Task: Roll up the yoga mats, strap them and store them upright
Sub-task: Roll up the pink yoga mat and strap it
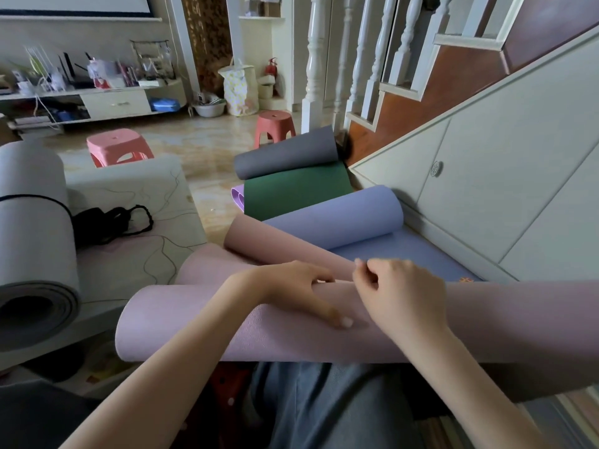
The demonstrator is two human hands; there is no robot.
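pink mat point(201, 322): matt foam, finely textured
lilac mat point(337, 222): smooth, matt
stools point(118, 145): glossy plastic
floor point(201, 140): polished, shiny tile
stair cabinet point(518, 176): smooth painted panels

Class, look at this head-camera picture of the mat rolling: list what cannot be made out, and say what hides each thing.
- Head view: the pink mat's right end is cut off by the frame edge.
- Whether the right hand pinches a strap: anything there is too small to tell.
- The left hand's fingertips are partly hidden in the mat's fold.
- The small orange mark on the blue mat: too small to read.
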